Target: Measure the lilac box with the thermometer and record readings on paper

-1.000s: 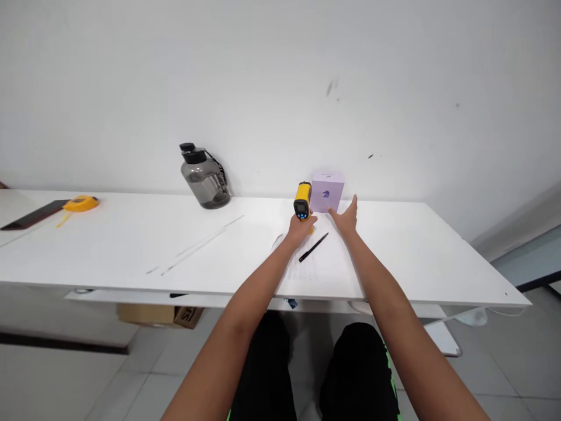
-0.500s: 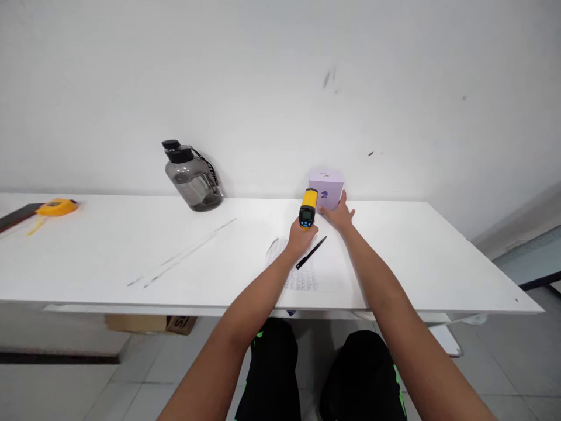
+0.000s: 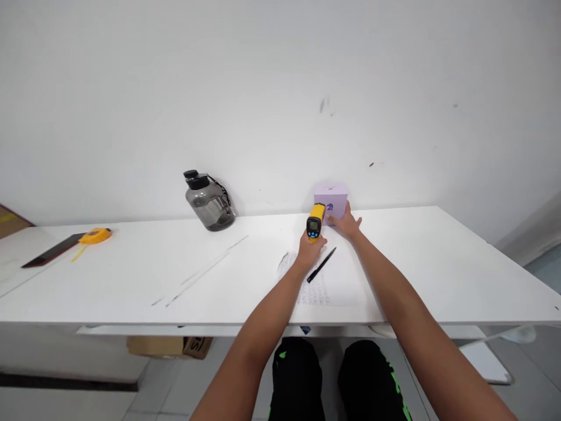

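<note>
My left hand (image 3: 309,250) is wrapped round the handle of a yellow and black infrared thermometer gun (image 3: 314,225). Its small screen and blue buttons face me, and its front end is turned toward a lilac box (image 3: 336,199) with a dark purple emblem. My right hand (image 3: 349,226) grips the lower right of that box, thumb on the front face and fingers along the right side. The box stands upright at the back of the table, by the wall. A black pen (image 3: 321,265) lies on a sheet of written paper (image 3: 316,292), partly under my left forearm.
Left of the hands, a grey water bottle (image 3: 213,204) with a black lid stands near the wall. Farther left on the white table (image 3: 421,263) are a yellow tape measure (image 3: 95,235) and a dark flat bar (image 3: 53,250). A cardboard box (image 3: 162,346) sits below the table.
The view has shifted, so everything appears lower and farther right. Both hands keep their holds, with the thermometer and the lilac box in much the same places relative to each other.
</note>
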`<state>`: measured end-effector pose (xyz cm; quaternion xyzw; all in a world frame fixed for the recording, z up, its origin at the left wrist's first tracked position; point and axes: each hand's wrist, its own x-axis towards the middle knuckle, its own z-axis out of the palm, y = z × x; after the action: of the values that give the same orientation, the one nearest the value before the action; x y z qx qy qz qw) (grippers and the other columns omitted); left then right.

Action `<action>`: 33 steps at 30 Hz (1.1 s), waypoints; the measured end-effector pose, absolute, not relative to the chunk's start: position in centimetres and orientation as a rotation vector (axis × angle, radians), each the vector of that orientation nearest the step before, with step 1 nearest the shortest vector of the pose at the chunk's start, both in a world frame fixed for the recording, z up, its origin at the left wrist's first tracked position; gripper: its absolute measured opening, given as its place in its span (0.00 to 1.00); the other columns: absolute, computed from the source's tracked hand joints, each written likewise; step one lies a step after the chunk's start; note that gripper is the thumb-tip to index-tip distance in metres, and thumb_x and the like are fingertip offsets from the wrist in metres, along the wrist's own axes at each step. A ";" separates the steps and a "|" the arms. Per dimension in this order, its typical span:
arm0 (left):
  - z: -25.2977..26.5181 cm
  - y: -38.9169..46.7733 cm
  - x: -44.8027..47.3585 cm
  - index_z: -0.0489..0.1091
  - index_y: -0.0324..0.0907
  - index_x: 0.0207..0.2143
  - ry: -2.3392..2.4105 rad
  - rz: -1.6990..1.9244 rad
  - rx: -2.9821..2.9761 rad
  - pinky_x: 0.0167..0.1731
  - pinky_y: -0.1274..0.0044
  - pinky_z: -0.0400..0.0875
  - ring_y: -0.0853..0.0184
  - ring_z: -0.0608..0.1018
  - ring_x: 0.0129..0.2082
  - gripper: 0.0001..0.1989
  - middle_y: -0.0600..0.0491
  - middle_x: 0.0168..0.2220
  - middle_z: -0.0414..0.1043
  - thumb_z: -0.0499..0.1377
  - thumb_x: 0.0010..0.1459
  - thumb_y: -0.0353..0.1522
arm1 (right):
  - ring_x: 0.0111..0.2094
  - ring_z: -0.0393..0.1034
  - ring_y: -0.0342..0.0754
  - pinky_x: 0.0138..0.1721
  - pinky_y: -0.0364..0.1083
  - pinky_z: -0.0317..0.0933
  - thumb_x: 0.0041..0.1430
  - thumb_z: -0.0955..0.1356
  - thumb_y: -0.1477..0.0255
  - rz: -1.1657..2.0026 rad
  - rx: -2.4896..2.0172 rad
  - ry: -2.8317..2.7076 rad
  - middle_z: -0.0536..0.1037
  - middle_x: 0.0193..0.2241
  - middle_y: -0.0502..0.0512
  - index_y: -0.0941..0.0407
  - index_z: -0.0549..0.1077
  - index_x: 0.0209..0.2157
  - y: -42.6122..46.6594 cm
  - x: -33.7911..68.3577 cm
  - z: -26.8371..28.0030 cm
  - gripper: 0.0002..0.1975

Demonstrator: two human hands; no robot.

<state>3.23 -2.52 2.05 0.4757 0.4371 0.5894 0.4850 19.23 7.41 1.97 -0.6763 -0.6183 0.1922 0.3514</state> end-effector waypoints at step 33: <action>2.9 -1.3 3.6 0.69 0.44 0.35 1.374 1.304 1.305 0.26 0.76 0.66 0.70 0.71 0.21 0.08 0.59 0.23 0.68 0.63 0.50 0.33 | 0.52 0.75 0.63 0.51 0.54 0.63 0.71 0.57 0.53 0.230 -1.919 -1.878 0.79 0.51 0.72 0.64 0.54 0.68 5.4 18.4 2.3 0.36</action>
<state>3.61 -1.27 2.93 0.5178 0.5452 0.5175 0.4085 18.42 5.42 2.31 -0.6942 -0.6797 0.0832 0.2215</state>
